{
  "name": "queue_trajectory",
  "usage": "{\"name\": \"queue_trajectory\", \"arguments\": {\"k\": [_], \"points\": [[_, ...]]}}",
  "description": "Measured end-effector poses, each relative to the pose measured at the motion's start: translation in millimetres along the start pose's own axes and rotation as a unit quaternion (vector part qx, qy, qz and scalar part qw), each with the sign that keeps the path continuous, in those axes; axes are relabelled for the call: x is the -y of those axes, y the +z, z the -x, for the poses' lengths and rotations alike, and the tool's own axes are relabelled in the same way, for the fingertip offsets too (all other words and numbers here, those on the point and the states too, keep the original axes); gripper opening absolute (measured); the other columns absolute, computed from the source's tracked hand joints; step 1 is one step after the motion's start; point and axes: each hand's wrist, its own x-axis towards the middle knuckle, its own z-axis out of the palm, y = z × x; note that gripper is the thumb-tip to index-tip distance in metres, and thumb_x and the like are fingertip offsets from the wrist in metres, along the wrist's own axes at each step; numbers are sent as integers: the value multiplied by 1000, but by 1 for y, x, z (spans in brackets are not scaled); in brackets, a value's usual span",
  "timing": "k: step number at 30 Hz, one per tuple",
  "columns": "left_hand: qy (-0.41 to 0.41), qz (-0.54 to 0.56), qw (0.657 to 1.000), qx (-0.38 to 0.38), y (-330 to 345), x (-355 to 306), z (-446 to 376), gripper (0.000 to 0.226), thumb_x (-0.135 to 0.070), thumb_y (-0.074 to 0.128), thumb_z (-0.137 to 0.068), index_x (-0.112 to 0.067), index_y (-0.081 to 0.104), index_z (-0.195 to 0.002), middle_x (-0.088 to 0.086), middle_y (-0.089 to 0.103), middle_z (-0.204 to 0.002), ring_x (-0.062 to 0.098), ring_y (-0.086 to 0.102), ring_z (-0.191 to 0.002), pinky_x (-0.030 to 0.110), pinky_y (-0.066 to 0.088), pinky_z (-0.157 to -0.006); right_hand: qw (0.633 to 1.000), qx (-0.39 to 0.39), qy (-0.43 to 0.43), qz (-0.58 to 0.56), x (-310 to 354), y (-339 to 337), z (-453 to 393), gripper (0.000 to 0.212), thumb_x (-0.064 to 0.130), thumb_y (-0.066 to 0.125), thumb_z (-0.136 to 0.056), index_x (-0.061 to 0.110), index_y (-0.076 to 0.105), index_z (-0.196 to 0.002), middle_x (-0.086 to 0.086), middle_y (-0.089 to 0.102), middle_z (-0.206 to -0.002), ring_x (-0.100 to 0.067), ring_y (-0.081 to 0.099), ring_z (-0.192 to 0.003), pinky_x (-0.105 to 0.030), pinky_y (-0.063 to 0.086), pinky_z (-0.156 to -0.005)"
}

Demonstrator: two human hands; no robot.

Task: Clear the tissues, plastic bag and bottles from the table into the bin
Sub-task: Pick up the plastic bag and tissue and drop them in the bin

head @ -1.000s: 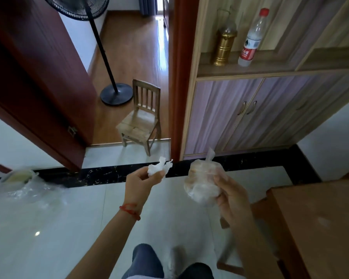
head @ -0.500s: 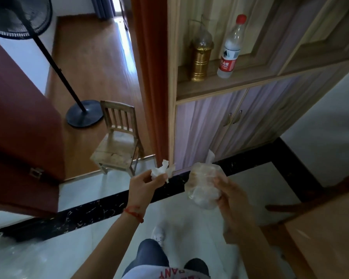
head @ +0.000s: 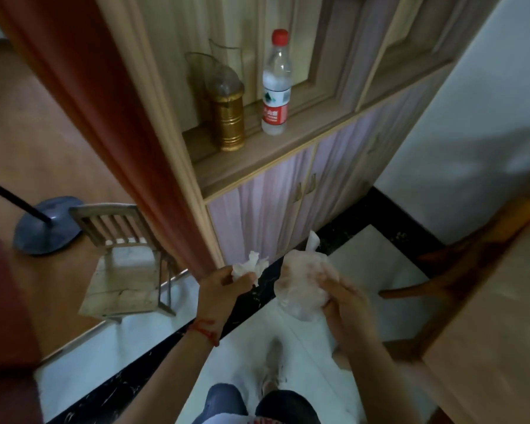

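My left hand [head: 224,286] grips a crumpled white tissue [head: 249,267] at chest height. Beside it, my right hand [head: 346,304] holds a scrunched translucent plastic bag [head: 303,283] with pale contents. Both hands hover over the white tiled floor in front of a wooden cabinet. A clear plastic bottle [head: 276,87] with a red cap and red label stands upright on the cabinet shelf, next to a gold-coloured container [head: 228,117]. No bin is in view.
The wooden cabinet [head: 288,191] with pale doors stands straight ahead. A small wooden chair [head: 126,258] and a fan base [head: 46,224] are at the left, past a red-brown door frame [head: 110,117]. A wooden table corner [head: 496,332] is at the right.
The view has swung right and closer to the cabinet; the chair and fan slid left. Both hands keep their hold on the tissue and the bag.
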Motion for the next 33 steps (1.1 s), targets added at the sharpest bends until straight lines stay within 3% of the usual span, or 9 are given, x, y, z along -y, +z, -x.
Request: {"name": "queue_trajectory", "arguments": {"k": [4,7,9,14,18,21,23,28,33], "points": [[-2,-9,1000,26,37,-19,-35,14,-9,71,-75,-17,67,-64,-1,64,-61,9,56,-62,21,47,-63,998,-32,-16,-44,19,-19,-29,9,6,64,-79,2,71,-84,-15,72,-84,-28,68,-82,-33,58,-70],[16,-34,998,51,69,-35,-59,20,-8,71,-75,-18,65,-59,-4,61,-54,3,54,-52,13,44,-54,996,-68,-18,-64,34,-37,-48,80,34,92,-35,-4,66,-101,-19,71,-97,-31,67,-92,-39,56,-81],[22,-42,996,72,89,-46,-71,20,-7,70,-75,-19,65,-60,-4,62,-54,0,55,-49,12,44,-52,993,-79,-28,-87,45,-46,-57,95,38,93,-27,-5,64,-105,-22,69,-102,-31,67,-94,-40,55,-82],[35,-55,988,138,141,-68,-93,11,-8,68,-76,-13,67,-67,-2,62,-58,1,53,-51,13,43,-50,982,-124,-45,-135,67,-78,-69,58,17,78,-60,-8,62,-109,-30,62,-112,-34,65,-92,-40,55,-81],[50,-62,977,199,185,-80,-102,19,-3,68,-75,-18,67,-65,-13,64,-49,-6,56,-51,7,44,-51,973,-160,-79,-148,80,-102,-68,75,36,93,-33,1,71,-96,-20,70,-97,-27,69,-82,-33,58,-67],[47,-64,964,253,214,-87,-109,21,-3,68,-76,-22,68,-65,-15,67,-53,-2,60,-57,9,48,-58,960,-196,-101,-171,88,-116,-65,73,38,93,-30,5,74,-92,-17,72,-93,-26,69,-82,-37,58,-73],[44,-66,955,285,233,-91,-115,24,-4,70,-75,-26,68,-65,-13,69,-58,6,62,-63,17,50,-66,951,-218,-109,-188,93,-124,-66,67,34,91,-39,4,72,-96,-18,71,-96,-29,67,-86,-40,55,-80],[38,-68,938,337,279,-106,-136,7,-20,73,-61,-26,71,-58,-11,69,-60,9,61,-66,27,50,-72,931,-258,-141,-218,114,-137,-73,25,12,65,-68,5,73,-91,-15,73,-91,-27,69,-81,-34,58,-66],[41,-80,926,366,322,-122,-169,23,-2,69,-75,-23,69,-65,-11,69,-58,3,61,-60,23,50,-68,917,-274,-169,-236,142,-147,-104,50,25,90,-40,6,75,-84,-14,73,-86,-23,70,-75,-30,57,-59]]}}
